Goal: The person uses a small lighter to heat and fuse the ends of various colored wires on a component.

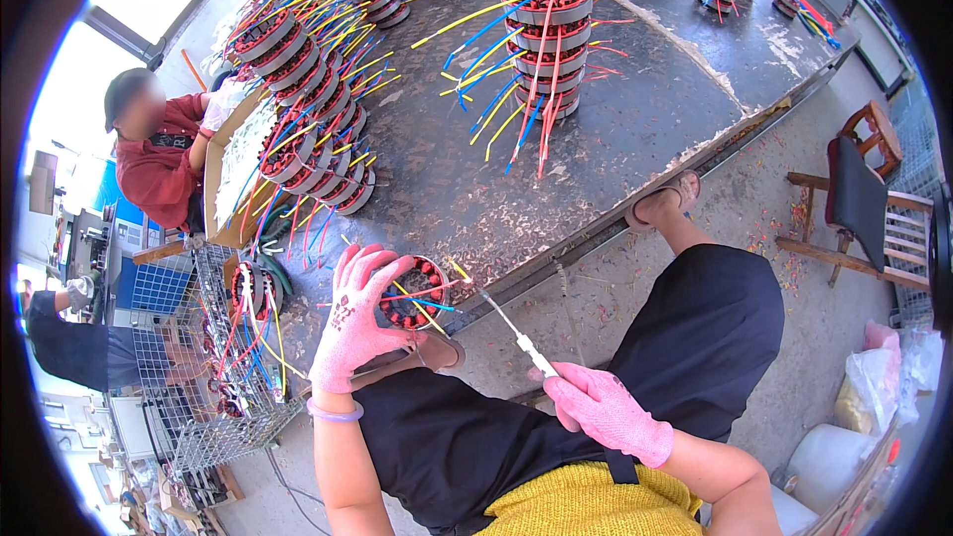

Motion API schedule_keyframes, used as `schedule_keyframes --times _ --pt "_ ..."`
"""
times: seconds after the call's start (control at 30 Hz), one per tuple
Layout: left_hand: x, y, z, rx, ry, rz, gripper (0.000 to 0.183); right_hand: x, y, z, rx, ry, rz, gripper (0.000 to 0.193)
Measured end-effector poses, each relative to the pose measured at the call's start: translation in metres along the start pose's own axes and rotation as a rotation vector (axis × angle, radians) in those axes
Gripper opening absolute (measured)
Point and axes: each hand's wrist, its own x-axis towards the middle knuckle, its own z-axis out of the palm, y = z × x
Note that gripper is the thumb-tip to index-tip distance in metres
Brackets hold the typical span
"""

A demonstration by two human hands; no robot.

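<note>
My left hand [355,323], in a pink glove, curves round the left side of a ring-shaped motor stator [444,288] near the table's front edge. Red coils line the ring, and red, yellow and blue wires cross over it. My right hand [611,409], also gloved in pink, closes round the handle of a slim white-handled tool [531,349]. The tool's thin shaft points up and left, its tip close to a short yellow wire end [460,270] at the stator's right side. Whether the tip touches that wire I cannot tell.
A tall stator stack [551,60] stands on the dark worktable [437,179]. Leaning stacks [308,79] crowd the left, beside a cardboard box [213,179] and a person in red [164,164]. Another stator [256,288] lies left of my hand. A wooden chair [859,199] stands right.
</note>
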Motion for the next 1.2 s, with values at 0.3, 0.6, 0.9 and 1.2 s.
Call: schedule_keyframes --times 0.3,0.6,0.9,1.2 --pt "0.0 0.002 0.001 0.019 0.009 0.002 0.093 0.002 0.004 0.0 0.06 -0.02 0.014 0.04" --pt "0.0 0.001 0.001 0.012 0.019 0.004 0.094 0.001 0.001 0.0 0.039 -0.018 0.004 0.04" --pt "0.003 0.002 0.001 -0.017 0.001 0.036 0.091 -0.002 0.006 0.001 0.114 0.033 0.004 0.038" --pt "0.002 -0.002 0.004 -0.066 0.028 0.078 0.086 -0.006 0.012 -0.009 0.083 0.019 -0.042 0.042"
